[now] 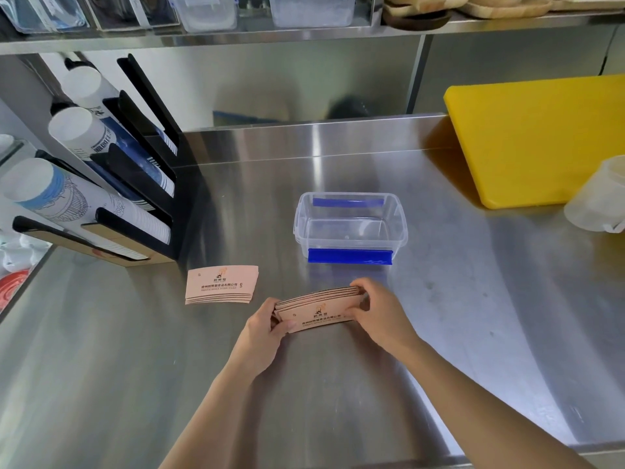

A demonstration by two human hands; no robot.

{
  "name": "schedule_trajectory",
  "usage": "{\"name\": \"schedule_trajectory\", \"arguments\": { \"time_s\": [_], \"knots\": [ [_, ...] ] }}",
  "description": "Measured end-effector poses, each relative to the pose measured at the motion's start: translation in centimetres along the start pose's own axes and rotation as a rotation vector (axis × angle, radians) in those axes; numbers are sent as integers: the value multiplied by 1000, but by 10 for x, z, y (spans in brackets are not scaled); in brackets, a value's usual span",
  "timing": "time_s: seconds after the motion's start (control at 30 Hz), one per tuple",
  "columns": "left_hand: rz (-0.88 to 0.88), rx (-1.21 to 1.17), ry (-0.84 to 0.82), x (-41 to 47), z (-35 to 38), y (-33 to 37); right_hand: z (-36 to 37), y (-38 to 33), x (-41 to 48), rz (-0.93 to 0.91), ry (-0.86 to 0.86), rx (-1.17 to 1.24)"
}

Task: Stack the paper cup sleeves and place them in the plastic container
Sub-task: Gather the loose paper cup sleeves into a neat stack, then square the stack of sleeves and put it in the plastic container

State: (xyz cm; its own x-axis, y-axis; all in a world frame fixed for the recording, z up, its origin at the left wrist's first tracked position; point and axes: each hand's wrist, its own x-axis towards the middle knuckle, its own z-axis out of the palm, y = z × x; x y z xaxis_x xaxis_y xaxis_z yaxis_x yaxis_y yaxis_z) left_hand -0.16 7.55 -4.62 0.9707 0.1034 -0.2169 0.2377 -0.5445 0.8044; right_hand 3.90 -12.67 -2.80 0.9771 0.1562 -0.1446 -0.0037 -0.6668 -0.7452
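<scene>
A stack of several pink paper cup sleeves with dark print stands tilted on its long edge on the steel counter. My left hand grips its left end and my right hand grips its right end. A second, flat stack of sleeves lies to the left, apart from both hands. The clear plastic container with blue clips sits open and empty just beyond the held stack.
A black cup dispenser rack with paper cups stands at the left. A yellow cutting board leans at the back right, with a translucent jug in front of it. A steel shelf runs overhead.
</scene>
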Motion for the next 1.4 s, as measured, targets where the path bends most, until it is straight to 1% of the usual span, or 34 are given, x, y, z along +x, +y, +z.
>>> {"name": "schedule_trajectory", "arguments": {
  "time_s": [0.23, 0.4, 0.63, 0.77, 0.87, 1.0, 1.1, 1.17, 1.23, 1.4],
  "knots": [
    [-18, -67, 18, -1, 0, -4, -3, 9, 0, 40, -113, 135],
    [4, -32, 45, -6, 2, -7, 5, 15, -2, 50, -102, 263],
    [68, 94, 151, -9, -2, -13, 13, 12, 1, 25, -114, 256],
    [44, 59, 189, -13, -8, -15, 17, 3, 2, 11, -114, 267],
    [0, -105, 260, -16, -18, -12, 22, -10, 6, 21, -110, 290],
    [-90, -396, 344, -15, -42, -11, 31, -38, 14, 30, -104, 443],
    [-145, -521, 460, -12, -66, -9, 44, -61, 23, 65, -100, 554],
    [-187, -511, 530, -8, -83, -11, 54, -77, 30, 98, -119, 593],
    [-227, -469, 562, -1, -98, -15, 64, -91, 38, 140, -150, 636],
    [-324, -372, 567, 20, -123, -25, 85, -110, 63, 255, -170, 636]
  ]
}}
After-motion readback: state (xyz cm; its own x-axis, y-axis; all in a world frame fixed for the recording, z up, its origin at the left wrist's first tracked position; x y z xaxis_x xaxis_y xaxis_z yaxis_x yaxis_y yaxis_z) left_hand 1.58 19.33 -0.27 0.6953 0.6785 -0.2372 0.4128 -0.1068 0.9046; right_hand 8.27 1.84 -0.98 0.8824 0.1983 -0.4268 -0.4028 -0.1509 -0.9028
